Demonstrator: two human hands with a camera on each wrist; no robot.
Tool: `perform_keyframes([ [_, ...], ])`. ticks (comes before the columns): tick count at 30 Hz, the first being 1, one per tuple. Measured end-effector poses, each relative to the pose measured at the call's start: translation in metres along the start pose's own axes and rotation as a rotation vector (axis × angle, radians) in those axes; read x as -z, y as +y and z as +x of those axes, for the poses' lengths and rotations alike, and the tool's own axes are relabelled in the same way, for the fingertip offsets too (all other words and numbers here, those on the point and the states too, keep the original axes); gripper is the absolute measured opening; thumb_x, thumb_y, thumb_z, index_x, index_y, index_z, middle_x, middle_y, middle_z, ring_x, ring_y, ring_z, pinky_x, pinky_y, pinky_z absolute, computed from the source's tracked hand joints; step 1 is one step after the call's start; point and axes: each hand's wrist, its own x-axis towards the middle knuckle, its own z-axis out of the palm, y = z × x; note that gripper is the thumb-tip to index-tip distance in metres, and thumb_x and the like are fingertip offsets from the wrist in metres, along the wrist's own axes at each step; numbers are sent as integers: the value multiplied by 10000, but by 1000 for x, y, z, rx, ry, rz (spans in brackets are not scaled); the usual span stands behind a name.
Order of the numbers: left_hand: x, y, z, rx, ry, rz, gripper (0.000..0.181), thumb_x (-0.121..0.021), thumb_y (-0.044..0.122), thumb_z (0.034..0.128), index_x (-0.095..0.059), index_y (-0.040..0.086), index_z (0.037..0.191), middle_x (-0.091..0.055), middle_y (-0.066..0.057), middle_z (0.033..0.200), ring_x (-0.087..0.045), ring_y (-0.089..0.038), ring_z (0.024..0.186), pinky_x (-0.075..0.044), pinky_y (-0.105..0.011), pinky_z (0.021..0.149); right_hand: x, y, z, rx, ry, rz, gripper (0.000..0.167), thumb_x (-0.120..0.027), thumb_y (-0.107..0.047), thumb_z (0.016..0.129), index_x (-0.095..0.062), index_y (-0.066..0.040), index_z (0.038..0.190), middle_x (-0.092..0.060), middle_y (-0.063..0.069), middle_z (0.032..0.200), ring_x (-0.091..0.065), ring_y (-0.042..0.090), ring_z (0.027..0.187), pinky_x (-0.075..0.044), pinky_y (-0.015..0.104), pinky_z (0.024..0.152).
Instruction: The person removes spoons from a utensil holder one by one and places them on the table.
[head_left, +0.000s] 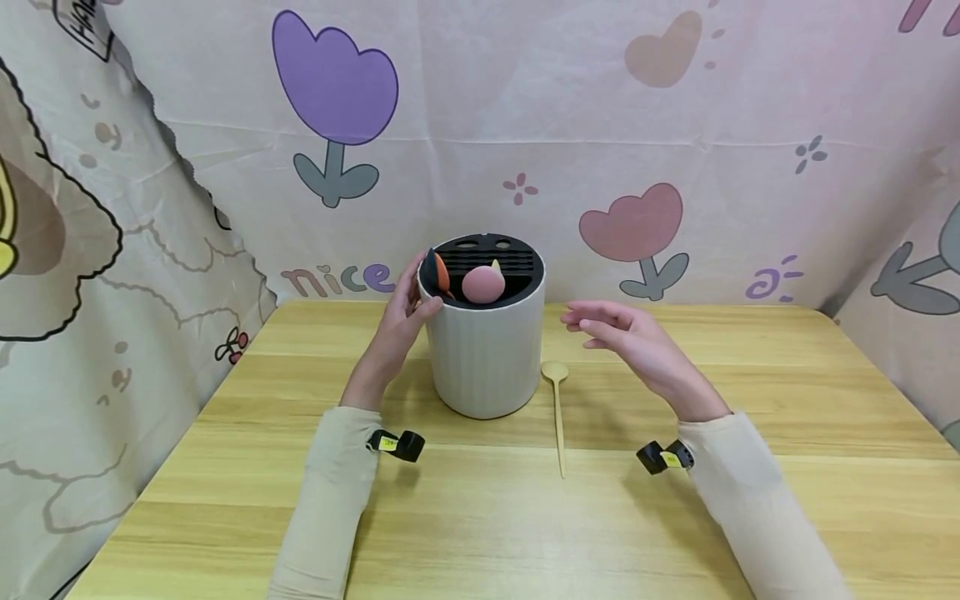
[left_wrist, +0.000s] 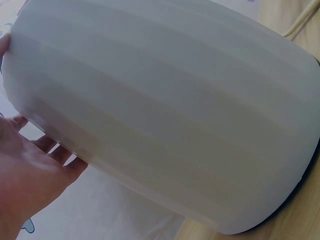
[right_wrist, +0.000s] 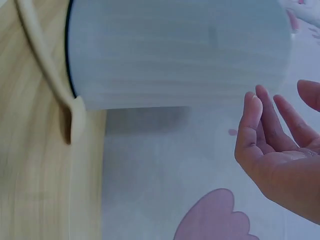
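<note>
A white ribbed utensil holder (head_left: 486,358) with a black slotted top stands upright on the table. My left hand (head_left: 401,321) holds its upper left side, thumb toward the front and fingers round the side. In the left wrist view those fingers (left_wrist: 75,167) touch the white wall. Out of the top show a round pink piece (head_left: 483,284) with a yellow tip and an orange-and-dark piece (head_left: 437,273); their lower parts are hidden. My right hand (head_left: 630,337) hovers apart from the holder's right side, fingers loosely bent and holding nothing.
A pale yellow long-handled spoon (head_left: 558,417) lies on the wooden table (head_left: 465,533), just right of the holder, its bowl near the holder's base. Behind the table hangs a printed cloth (head_left: 465,100) with tulips; another patterned cloth (head_left: 150,275) hangs at the left.
</note>
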Motion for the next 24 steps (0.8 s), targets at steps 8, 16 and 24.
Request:
perform_keyframes([
  [8, 5, 0, -3, 17, 3, 8, 787, -557, 367, 885, -179, 209, 1557, -215, -37, 1578, -159, -191, 1444, -131, -512, 1143, -2, -8, -5, 75, 28, 17, 351, -539, -126, 988, -562, -7, 1317, -619, 146, 1218, -579, 195, 1114, -499, 301, 871],
  [16, 8, -2, -4, 10, 7, 9, 792, -555, 367, 885, -174, 195, 1558, -213, -46, 1579, -164, -192, 1444, -131, -504, 1145, -10, -25, -4, 160, 73, 80, 293, -564, -105, 975, -627, -68, 1259, -646, 96, 1178, -585, 205, 1103, -497, 271, 835],
  [24, 1, -3, 0, 13, 3, -2, 801, -562, 393, 881, -172, 215, 1558, -188, -28, 1587, -141, -180, 1449, -124, -486, 1150, -18, -50, 16, 170, 103, 27, 322, -624, -84, 935, -632, -33, 1253, -655, 122, 1187, -612, 177, 1080, -512, 296, 846],
])
